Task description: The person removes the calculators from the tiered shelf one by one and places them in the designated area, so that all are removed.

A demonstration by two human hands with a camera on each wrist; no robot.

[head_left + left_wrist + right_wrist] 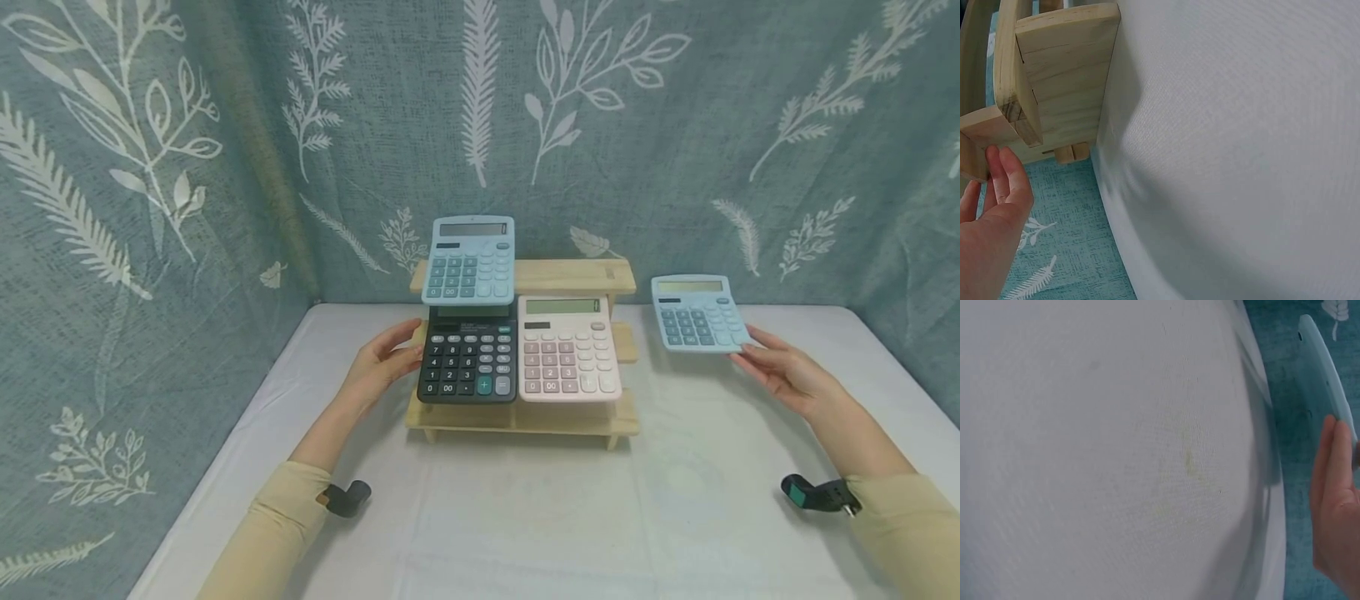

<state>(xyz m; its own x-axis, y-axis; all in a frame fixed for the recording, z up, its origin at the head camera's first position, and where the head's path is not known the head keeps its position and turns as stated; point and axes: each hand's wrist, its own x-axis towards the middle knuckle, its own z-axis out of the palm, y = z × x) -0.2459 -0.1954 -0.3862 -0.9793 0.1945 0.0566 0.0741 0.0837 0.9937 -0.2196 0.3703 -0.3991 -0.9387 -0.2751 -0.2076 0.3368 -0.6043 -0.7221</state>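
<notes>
My right hand (795, 375) pinches a light blue calculator (697, 312) by its lower right corner, holding it raised right of the wooden stand (517, 422). In the right wrist view this calculator (1325, 381) appears nearly edge-on, with straight fingers along its back. My left hand (382, 367) grips the stand's left side; the left wrist view has its fingers and thumb around the end of a wooden board (988, 128). On the stand, another light blue calculator (470, 258) leans on the top tier. Below it are a black calculator (468, 358) and a pale pink one (570, 350), side by side.
The stand sits on a white-covered table (517, 517). Behind and to the left hangs a teal curtain (420, 125) with white leaf prints. A small black device (821, 493) is strapped at the right wrist, and a similar one (348, 498) at the left.
</notes>
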